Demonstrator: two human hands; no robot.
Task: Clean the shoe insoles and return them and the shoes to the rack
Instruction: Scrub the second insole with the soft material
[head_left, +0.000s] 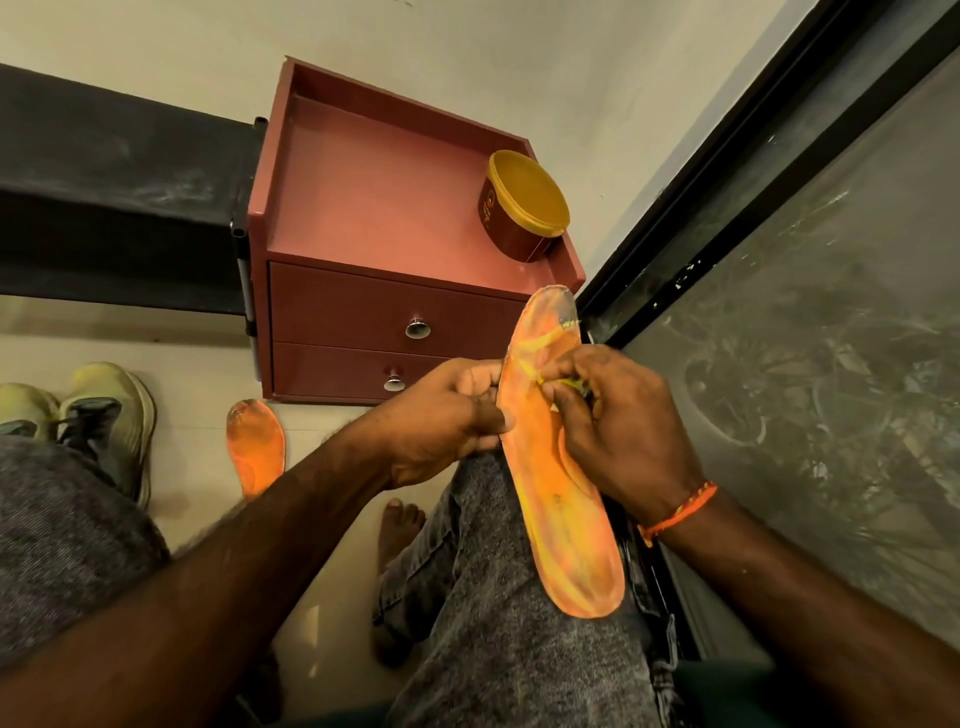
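The orange insole (558, 467) lies lengthwise on the person's right knee, between the two hands. The left hand (447, 415) has a pinching grip on its left edge, while the right hand (618, 426) presses a small yellow piece (563, 383) against its upper face, fingers curled round it. A second orange insole (256, 447) lies on the floor left of that grip, beside pale sneakers (98, 415). Beyond the hands stands a maroon drawer unit (374, 312) carrying a yellow-lidded tub (524, 205).

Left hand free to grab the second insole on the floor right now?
Probably not: the left hand grips the held insole. The path to the floor insole looks clear, beside the left knee.
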